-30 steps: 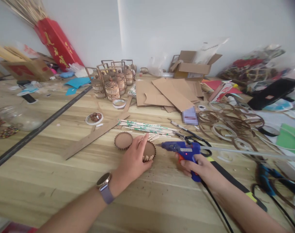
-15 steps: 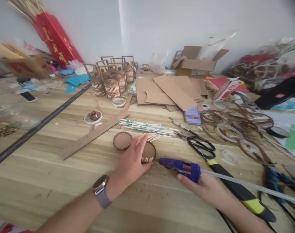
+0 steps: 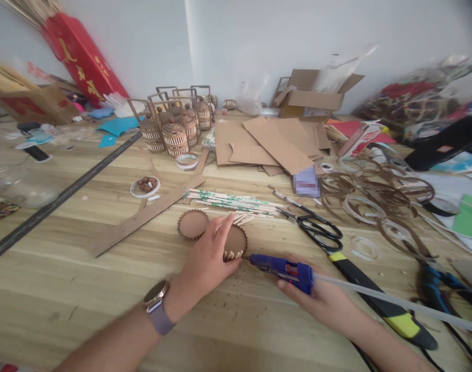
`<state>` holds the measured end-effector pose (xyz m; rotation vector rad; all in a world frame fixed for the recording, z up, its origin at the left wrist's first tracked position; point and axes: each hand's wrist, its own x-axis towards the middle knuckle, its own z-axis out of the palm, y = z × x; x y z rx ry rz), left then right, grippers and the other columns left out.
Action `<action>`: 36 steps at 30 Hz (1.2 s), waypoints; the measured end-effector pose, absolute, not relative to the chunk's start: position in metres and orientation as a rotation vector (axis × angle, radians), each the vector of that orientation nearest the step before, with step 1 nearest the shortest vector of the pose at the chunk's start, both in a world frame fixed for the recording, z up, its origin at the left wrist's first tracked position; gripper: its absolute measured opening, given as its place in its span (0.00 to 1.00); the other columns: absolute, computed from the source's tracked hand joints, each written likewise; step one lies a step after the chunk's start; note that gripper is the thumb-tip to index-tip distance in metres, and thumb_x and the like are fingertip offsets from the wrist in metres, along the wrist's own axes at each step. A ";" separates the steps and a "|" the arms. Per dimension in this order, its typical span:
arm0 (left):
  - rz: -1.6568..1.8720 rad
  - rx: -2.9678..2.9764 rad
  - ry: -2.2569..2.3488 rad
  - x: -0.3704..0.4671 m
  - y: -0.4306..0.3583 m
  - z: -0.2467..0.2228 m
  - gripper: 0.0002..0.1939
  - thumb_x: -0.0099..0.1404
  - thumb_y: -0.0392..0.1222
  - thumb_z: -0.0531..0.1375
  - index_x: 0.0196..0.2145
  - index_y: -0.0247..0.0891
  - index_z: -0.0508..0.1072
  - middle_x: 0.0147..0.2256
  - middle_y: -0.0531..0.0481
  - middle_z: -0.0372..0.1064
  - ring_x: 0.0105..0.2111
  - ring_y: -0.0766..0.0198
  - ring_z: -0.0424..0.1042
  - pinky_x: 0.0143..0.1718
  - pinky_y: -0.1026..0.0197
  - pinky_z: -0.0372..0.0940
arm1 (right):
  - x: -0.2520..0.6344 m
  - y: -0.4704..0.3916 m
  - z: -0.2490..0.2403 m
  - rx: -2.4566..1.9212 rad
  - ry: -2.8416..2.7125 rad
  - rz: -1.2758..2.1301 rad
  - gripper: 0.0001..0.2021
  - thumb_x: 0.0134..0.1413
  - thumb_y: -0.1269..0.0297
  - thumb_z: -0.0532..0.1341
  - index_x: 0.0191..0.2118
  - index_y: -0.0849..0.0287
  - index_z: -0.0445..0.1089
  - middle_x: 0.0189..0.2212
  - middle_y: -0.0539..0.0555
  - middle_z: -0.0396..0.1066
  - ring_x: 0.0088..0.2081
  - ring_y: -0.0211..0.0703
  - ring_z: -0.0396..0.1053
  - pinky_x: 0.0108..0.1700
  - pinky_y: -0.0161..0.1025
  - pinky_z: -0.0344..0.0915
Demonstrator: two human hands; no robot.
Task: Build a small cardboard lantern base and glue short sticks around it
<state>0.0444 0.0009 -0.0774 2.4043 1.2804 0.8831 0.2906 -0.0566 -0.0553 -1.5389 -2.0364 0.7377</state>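
My left hand (image 3: 208, 253) grips a round brown tray (image 3: 236, 238) with a notched rim, thumb at its near edge. Short pale sticks (image 3: 232, 254) stand along that near rim. My right hand (image 3: 323, 299) is wrapped around a blue hot glue gun (image 3: 280, 268). The nozzle points left, close to the tray's near right rim; whether it touches cannot be made out. A long translucent glue stick (image 3: 360, 288) trails from the gun's rear. A second round tray (image 3: 193, 225) lies flat just left of my fingers. Loose short sticks (image 3: 243, 219) lie behind the gripped tray.
Green-and-white paper-wrapped sticks (image 3: 231, 200) lie beyond the trays. Black scissors (image 3: 319, 230) and a black-yellow handled tool (image 3: 375, 289) are at right. Small lidded baskets (image 3: 176, 138) stand behind, beside cardboard sheets (image 3: 267, 142). Brown strip coils (image 3: 379, 201) spread across the right side.
The glue gun and my right hand have shifted slightly left, the nozzle now a little lower beside the tray. My left hand keeps its grip. The whole view has moved slightly.
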 end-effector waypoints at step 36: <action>0.880 2.417 1.280 0.044 0.001 -0.077 0.52 0.54 0.31 0.68 0.68 0.44 0.41 0.60 0.36 0.57 0.61 0.46 0.61 0.57 0.46 0.64 | 0.288 -0.059 -0.063 -1.543 -2.097 0.635 0.17 0.58 0.49 0.56 0.38 0.57 0.74 0.37 0.60 0.78 0.42 0.54 0.76 0.46 0.48 0.73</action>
